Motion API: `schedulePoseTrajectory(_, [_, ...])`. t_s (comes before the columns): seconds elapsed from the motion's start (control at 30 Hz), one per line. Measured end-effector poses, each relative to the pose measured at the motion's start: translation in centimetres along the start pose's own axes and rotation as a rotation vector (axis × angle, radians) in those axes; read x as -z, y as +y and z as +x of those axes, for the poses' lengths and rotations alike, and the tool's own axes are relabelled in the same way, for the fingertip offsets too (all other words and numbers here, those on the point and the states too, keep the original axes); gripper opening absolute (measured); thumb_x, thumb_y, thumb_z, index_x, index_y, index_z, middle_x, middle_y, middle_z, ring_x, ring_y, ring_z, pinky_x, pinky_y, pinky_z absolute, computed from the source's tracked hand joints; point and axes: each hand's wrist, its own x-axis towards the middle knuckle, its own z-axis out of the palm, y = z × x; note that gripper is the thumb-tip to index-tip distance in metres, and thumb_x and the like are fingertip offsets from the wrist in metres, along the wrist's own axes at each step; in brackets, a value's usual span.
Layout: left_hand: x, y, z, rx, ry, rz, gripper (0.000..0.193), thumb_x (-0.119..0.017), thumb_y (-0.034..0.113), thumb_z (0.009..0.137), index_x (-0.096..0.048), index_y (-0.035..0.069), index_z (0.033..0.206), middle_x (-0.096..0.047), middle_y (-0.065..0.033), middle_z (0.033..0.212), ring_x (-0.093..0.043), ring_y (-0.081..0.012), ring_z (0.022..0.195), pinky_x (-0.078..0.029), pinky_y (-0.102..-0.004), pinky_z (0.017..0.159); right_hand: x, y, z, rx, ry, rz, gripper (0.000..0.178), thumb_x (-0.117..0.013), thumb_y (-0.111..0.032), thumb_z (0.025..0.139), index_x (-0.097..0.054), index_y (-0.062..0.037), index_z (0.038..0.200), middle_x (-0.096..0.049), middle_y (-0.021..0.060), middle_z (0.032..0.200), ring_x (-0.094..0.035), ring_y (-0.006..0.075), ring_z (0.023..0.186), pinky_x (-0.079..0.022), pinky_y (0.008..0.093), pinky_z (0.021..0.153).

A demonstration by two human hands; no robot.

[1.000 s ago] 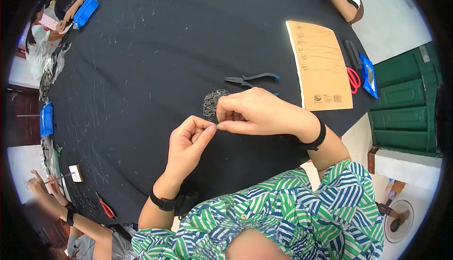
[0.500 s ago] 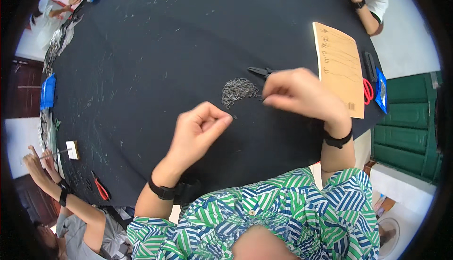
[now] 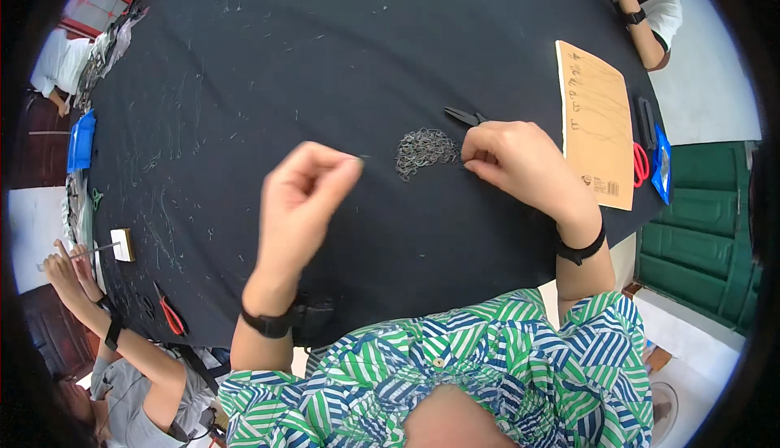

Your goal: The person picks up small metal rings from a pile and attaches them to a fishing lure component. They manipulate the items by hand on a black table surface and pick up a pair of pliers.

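A small heap of thin grey metal hooks (image 3: 424, 154) lies on the black cloth in front of me. My left hand (image 3: 301, 192) is raised to the left of it, thumb and forefinger pinched together. A tiny pale sliver shows at those fingertips, too small to name. At the heap's right edge, my right hand (image 3: 520, 164) has its fingers closed in a pinch, and whatever is between them is hidden. Just beyond that hand, black-jawed pliers (image 3: 465, 116) lie with their handles covered by it.
A tan notebook (image 3: 597, 123) lies at right, beside red-handled scissors (image 3: 641, 164) and a blue packet (image 3: 661, 164). Red-handled pliers (image 3: 171, 314) and a small white box (image 3: 123, 245) are at left, near a co-worker's hands (image 3: 69, 265). Short thread-like scraps dot the black cloth (image 3: 268, 82).
My left hand has moved left and away from the heap, still pinched. My right hand stays at the heap's right edge, fingers closed. The whole view has shifted slightly.
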Motion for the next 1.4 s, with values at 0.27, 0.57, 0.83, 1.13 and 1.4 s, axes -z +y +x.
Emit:
schedulePoseTrajectory(0.27, [-2.2, -2.3, 0.3, 0.155, -0.149, -0.236, 0.011, -0.066, 0.019, 0.095, -0.067, 0.007, 0.093, -0.054, 0.0093, 0.073, -0.040, 0.0010, 0.062, -0.030, -0.0168, 0.055, -0.7, -0.7, 0.2, -0.018, -0.015, -0.066, 0.009, -0.068, -0.008, 0.079, -0.061, -0.0042, 0.083, -0.066, 0.0130, 0.082, -0.066, 0.0327, 0.079, -0.051, 0.0424, 0.068])
schedulePoseTrajectory(0.57, [-3.3, -2.0, -0.4, 0.105, -0.234, -0.123, 0.011, -0.068, 0.012, 0.094, -0.065, 0.002, 0.091, -0.043, 0.0116, 0.067, -0.037, 0.0013, 0.061, -0.032, -0.0178, 0.056, -1.6, -3.9, 0.4, 0.112, 0.067, 0.265, 0.013, -0.070, -0.012, 0.083, -0.060, -0.0057, 0.088, -0.064, 0.0088, 0.080, -0.065, 0.0280, 0.070, -0.049, 0.0370, 0.058])
schedulePoseTrajectory(0.83, [-3.7, -1.8, -0.3, 0.102, -0.252, -0.126, 0.009, -0.067, 0.012, 0.094, -0.065, 0.004, 0.091, -0.044, 0.0121, 0.068, -0.038, 0.0016, 0.062, -0.031, -0.0175, 0.056, -1.3, -3.6, 0.2, 0.130, 0.009, 0.249, 0.011, -0.069, -0.011, 0.082, -0.060, -0.0063, 0.084, -0.064, 0.0095, 0.075, -0.065, 0.0291, 0.069, -0.049, 0.0385, 0.058])
schedulePoseTrajectory(1.13, [-3.3, -2.8, -0.8, 0.133, -0.256, -0.044, 0.010, -0.067, 0.012, 0.093, -0.065, 0.003, 0.091, -0.044, 0.0129, 0.068, -0.036, 0.0024, 0.062, -0.031, -0.0168, 0.057, -0.6, -1.3, 0.0, 0.139, 0.033, 0.232, 0.009, -0.069, -0.009, 0.083, -0.064, -0.0022, 0.086, -0.063, 0.0105, 0.075, -0.064, 0.0254, 0.067, -0.050, 0.0339, 0.061])
schedulePoseTrajectory(1.4, [-2.8, -2.8, -0.1, 0.173, -0.255, -0.101, 0.010, -0.066, 0.013, 0.094, -0.066, 0.004, 0.093, -0.048, 0.0126, 0.069, -0.036, 0.0028, 0.061, -0.030, -0.0157, 0.058, 0.7, 1.2, 0.2, -0.119, 0.097, 0.079, 0.006, -0.066, -0.009, 0.081, -0.064, -0.0036, 0.083, -0.067, 0.0133, 0.080, -0.067, 0.0325, 0.078, -0.052, 0.0417, 0.068])
